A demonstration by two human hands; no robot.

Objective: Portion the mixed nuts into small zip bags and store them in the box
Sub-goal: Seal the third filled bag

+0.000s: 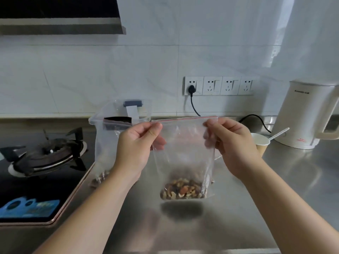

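The steel bench (pixel 293 180) ran across the lower part of the view, with a black gas hob (pixel 42 158) set into its left end. At the far right a white electric kettle (pixel 304 114) stood on it, its black cord leading up to a row of wall sockets (pixel 220 85). Behind the person's left arm, a clear plastic box (pixel 108 143) stood on the bench with its lid raised, and some nuts showed low down through its wall.

In front of the box, a small zip bag (pixel 185 153) hung upright above the bench, its red-lined top edge level and its shadow lying on the steel below. The left hand (pixel 137 145) had its grip clamped on the bag's top left corner, thumb in front of the plastic. The right hand (pixel 231 143) pinched the top right corner likewise. Mixed nuts (pixel 183 189) sat heaped in the bag's bottom. Just beside the kettle stood a paper cup (pixel 260 143) holding a white plastic spoon (pixel 279 133).
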